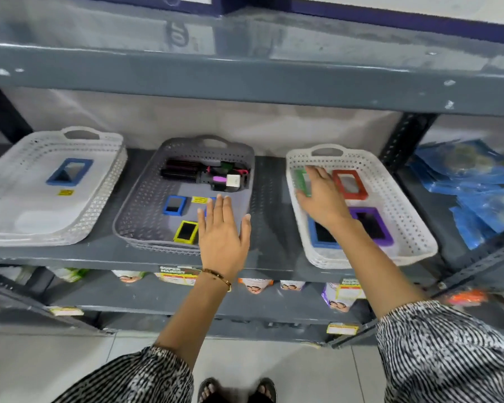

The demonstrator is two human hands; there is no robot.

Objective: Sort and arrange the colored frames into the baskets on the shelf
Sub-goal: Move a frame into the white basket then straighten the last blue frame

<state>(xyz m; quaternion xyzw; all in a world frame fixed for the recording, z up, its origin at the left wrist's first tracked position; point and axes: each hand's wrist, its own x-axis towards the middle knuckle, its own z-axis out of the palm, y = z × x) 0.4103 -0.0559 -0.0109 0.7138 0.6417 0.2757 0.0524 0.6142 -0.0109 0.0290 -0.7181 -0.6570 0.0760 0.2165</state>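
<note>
Three baskets stand on the grey shelf. The left white basket (105, 181) holds one blue frame (70, 171). The grey middle basket (140, 205) holds a small blue frame (174, 205), a yellow frame (186, 232) and a further blue one mostly hidden under my left hand (222, 228), which hovers flat with fingers spread. The right white basket (396, 205) holds a red frame (349, 184), a purple frame (371, 225) and a blue frame (322, 232). My right hand (320, 196) lies on a green frame (301, 181) at the basket's far left; whether the fingers grip it is unclear.
Black and pink combs or brushes (204, 174) lie at the back of the grey basket. Blue plastic packets (472, 193) fill the shelf to the right. An upper shelf edge (245, 82) overhangs the baskets. Packaged goods (256, 285) sit on the lower shelf.
</note>
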